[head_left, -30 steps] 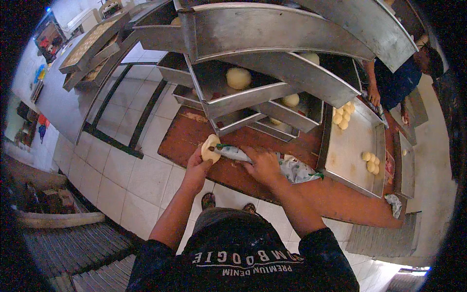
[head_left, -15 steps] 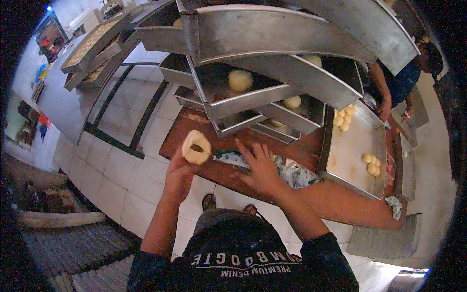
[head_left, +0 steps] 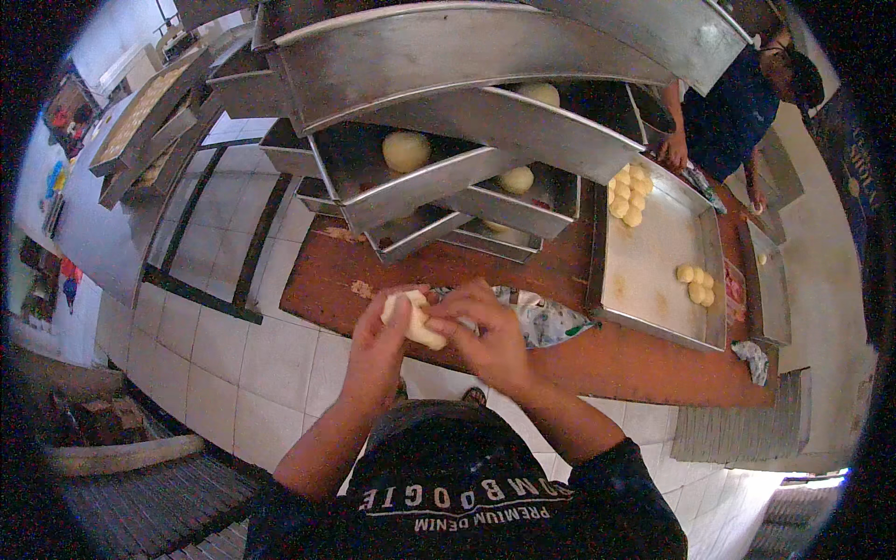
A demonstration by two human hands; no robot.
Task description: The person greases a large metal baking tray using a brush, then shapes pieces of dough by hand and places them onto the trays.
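A piece of pale dough (head_left: 425, 329) is folded between my two hands, above the near edge of the brown wooden table (head_left: 644, 369). My left hand (head_left: 376, 341) cups it from the left, fingers wrapped round it. From the other side my right hand (head_left: 483, 338) pinches the dough's edge with thumb and fingers. The dough's inside is hidden by the fold. Just beyond my right hand lies a patterned plastic wrapper (head_left: 551, 323). Small round dough balls (head_left: 695, 285) sit in groups in a wide metal tray (head_left: 653, 306) to the right.
Deep metal trays (head_left: 467, 61) are stacked crosswise ahead, with larger dough balls (head_left: 407, 151) inside. At the far right a co-worker (head_left: 737, 126) works by the tray. A crumpled wrapper (head_left: 750, 362) lies at the table's right end. More trays (head_left: 149, 117) stand far left.
My right hand has come from over the wrapper to the dough and now pinches it. The dough, spread with a dark filling in its middle before, is folded. More balls show in the tray.
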